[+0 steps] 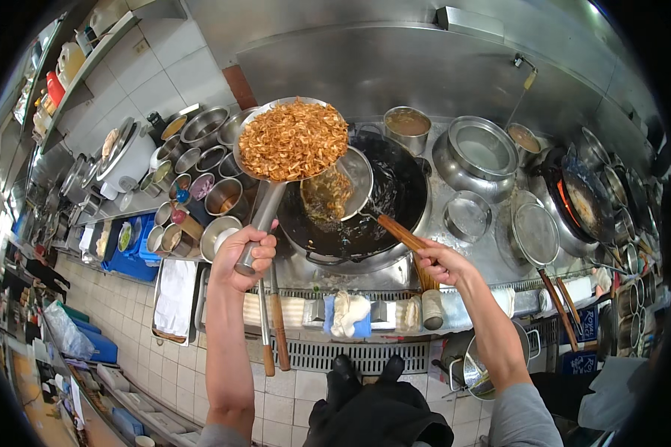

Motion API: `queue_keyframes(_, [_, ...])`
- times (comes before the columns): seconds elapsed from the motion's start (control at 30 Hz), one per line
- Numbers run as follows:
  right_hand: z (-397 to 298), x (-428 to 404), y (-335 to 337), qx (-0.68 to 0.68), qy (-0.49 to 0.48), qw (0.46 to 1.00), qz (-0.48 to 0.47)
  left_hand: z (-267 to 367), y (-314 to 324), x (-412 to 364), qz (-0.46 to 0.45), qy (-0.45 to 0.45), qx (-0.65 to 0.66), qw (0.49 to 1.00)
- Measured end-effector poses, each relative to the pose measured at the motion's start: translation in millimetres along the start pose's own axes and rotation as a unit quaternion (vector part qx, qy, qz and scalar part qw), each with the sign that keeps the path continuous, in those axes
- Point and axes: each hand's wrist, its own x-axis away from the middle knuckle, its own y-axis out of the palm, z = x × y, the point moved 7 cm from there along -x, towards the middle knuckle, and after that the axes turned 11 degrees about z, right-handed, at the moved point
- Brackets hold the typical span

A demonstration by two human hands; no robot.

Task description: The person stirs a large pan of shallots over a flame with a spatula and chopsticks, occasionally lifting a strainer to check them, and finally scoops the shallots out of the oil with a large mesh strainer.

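Note:
My left hand (245, 257) is closed around the metal handle of a large round skimmer (268, 209). Golden-brown fried flakes (293, 139) are heaped in it, above the left part of a black wok (402, 223). With my right hand (444, 262) I grip the wooden handle of a wire-mesh strainer (363, 176), which is partly beneath the skimmer, over the wok. Browned food pieces (327, 195) show at the strainer's left side; whether they lie in the mesh or in the wok I cannot tell. Dark, shiny liquid (388, 173) is in the wok.
Steel bowls and seasoning pots (223, 196) crowd the left side. Behind the wok stands a pot of brownish liquid (407, 124). A lidded steel pot (481, 151), a mesh strainer (535, 234) and a second wok (584, 201) near a glowing burner are at right. Folded cloths (346, 315) hang along the front edge.

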Motion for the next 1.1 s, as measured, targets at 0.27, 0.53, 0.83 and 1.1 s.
queue_keyframes(0.27, [26.5,71.6,-3.3,-0.026,0.055,0.998,-0.027,1.4,-3.2,8.4,0.008,0.009,-0.012,1.000])
queue_keyframes(0.53, [38.5,86.1,4.9,-0.106,0.081,0.991,-0.018,-4.4,7.3,6.8,-0.001,0.003,0.016,1.000])
queue_keyframes(0.83, [5.2,95.2,-0.8,-0.086,-0.085,0.988,0.101,-2.8,-4.4,14.7,-0.013,-0.007,0.026,1.000])
queue_keyframes(1.1, [-52.3,19.5,30.7,0.073,-0.202,0.959,0.184,-6.4,-1.8,14.2,0.002,-0.010,0.016,1.000])
